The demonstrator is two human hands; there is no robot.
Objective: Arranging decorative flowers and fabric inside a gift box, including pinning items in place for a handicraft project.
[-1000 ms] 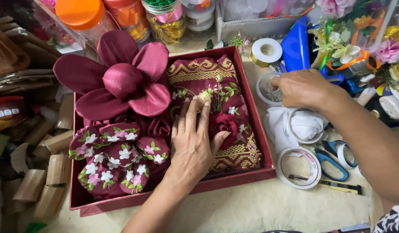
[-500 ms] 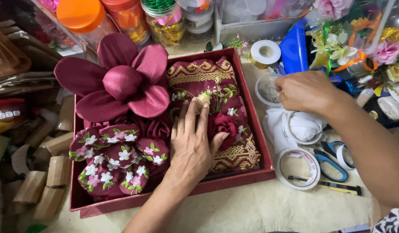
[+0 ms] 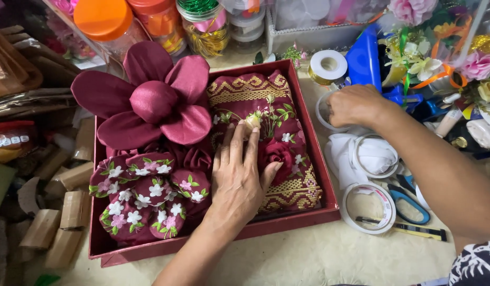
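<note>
The left hand (image 3: 239, 177) lies flat with fingers spread, fingertips holding a small cream flower sprig (image 3: 254, 121) against the folded maroon cloth (image 3: 266, 127) in the red tray (image 3: 329, 212) at mid-frame, just where it pressed a second ago. Only the right hand (image 3: 356, 105) has shifted, curling loosely over rolls of tape (image 3: 329, 66) at upper right; whether it grips anything I cannot tell.

A craft or gift-decorating workspace is indicated. Jars of ribbon and trim (image 3: 205, 24) are crowded at 12 o'clock, artificial flowers (image 3: 441, 47) are piled at 2 o'clock, tape rolls (image 3: 367, 207) and scissors (image 3: 409, 204) are scattered at 4 o'clock, cardboard scraps (image 3: 49, 222) at 8 o'clock.
</note>
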